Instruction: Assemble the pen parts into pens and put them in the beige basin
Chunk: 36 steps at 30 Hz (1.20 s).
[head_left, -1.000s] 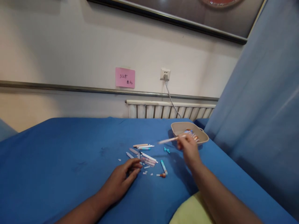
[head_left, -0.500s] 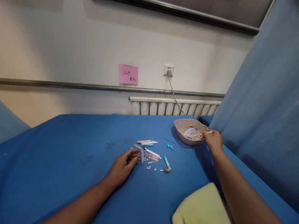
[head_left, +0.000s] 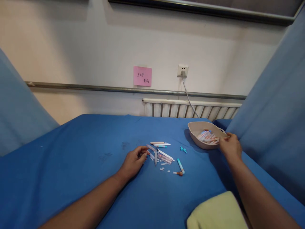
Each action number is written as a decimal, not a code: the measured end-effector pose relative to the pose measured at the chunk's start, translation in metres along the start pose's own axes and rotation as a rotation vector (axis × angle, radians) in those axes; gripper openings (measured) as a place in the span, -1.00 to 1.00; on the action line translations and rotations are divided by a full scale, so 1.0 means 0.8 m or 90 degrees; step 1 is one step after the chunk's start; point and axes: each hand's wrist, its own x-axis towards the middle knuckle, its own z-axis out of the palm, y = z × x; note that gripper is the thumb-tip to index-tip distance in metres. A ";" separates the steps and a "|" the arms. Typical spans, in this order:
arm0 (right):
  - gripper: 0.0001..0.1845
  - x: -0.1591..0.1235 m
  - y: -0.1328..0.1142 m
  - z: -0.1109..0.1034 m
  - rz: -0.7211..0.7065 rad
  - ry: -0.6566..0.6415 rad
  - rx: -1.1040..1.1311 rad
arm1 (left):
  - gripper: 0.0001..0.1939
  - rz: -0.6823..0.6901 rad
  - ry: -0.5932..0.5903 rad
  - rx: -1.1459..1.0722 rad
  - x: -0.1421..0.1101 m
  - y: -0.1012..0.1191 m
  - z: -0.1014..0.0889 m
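My left hand (head_left: pixel 134 161) rests on the blue cover at the left edge of a loose pile of pens. Its fingers curl toward the thumb beside a pale purple pen piece (head_left: pixel 150 154); whatever is between the fingertips is too small to make out. Grey-purple pen barrels (head_left: pixel 156 157), a white stick (head_left: pixel 165 154) and clear pinkish tubes (head_left: pixel 165 158) make up the pile. Over the right rim of a beige basin (head_left: pixel 192 132), my right hand (head_left: pixel 230 147) has its fingers closed; what they grip is hidden. Several pens (head_left: pixel 207 136) lie inside the basin.
A turquoise pen (head_left: pixel 180 166), a brown-and-white piece (head_left: pixel 178 173), turquoise bits (head_left: pixel 183 149) and small white fragments lie on the blue cover (head_left: pixel 95 184). Yellow-green cloth (head_left: pixel 216 211) is at the front right. Curtains hang at both sides; a radiator (head_left: pixel 181 106) is behind.
The whole view has shifted, putting everything farther right. A white stick that showed in my right hand at the basin is no longer visible there. My left hand stays by the pile.
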 end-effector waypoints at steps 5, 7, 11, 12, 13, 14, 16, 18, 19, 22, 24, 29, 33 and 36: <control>-0.63 -0.047 -0.047 0.003 -0.155 -0.023 0.108 | -0.74 0.115 -0.067 0.187 -0.002 0.009 0.000; -0.71 -0.079 -0.070 0.005 -0.245 -0.128 0.187 | -0.74 0.179 -0.116 0.239 -0.003 0.014 0.003; -0.77 -0.146 -0.105 0.001 -0.349 -0.343 0.282 | -0.68 0.254 -0.185 0.303 -0.005 0.022 0.008; -0.80 -0.158 -0.109 -0.002 -0.355 -0.375 0.282 | -0.67 0.259 -0.192 0.313 -0.006 0.024 0.008; -0.81 -0.168 -0.113 -0.004 -0.359 -0.422 0.277 | -0.68 0.261 -0.195 0.319 -0.007 0.026 0.008; -0.82 -0.174 -0.115 -0.006 -0.356 -0.455 0.273 | -0.69 0.261 -0.197 0.324 -0.008 0.028 0.008; -0.83 -0.178 -0.115 -0.006 -0.362 -0.487 0.249 | -0.73 0.257 -0.197 0.332 -0.009 0.031 0.008; -0.84 -0.172 -0.111 -0.001 -0.361 -0.468 0.209 | -0.76 0.243 -0.191 0.340 -0.010 0.032 0.009; -0.85 -0.167 -0.108 0.004 -0.353 -0.453 0.185 | -0.78 0.232 -0.185 0.346 -0.010 0.032 0.009; -0.86 -0.157 -0.101 0.019 -0.342 -0.444 0.133 | -0.82 0.192 -0.162 0.356 -0.009 0.028 0.012; -0.86 -0.158 -0.099 0.026 -0.380 -0.457 0.135 | -0.84 0.174 -0.151 0.348 -0.008 0.025 0.013; -0.87 -0.174 -0.101 0.028 -0.511 -0.500 0.147 | -0.81 0.135 -0.142 0.308 -0.008 0.021 0.011; -0.90 -0.180 -0.103 0.024 -0.578 -0.524 0.129 | -0.80 0.158 -0.152 0.302 -0.011 0.023 0.009; -0.90 -0.180 -0.103 0.022 -0.600 -0.530 0.121 | -0.81 0.151 -0.156 0.269 -0.011 0.021 0.008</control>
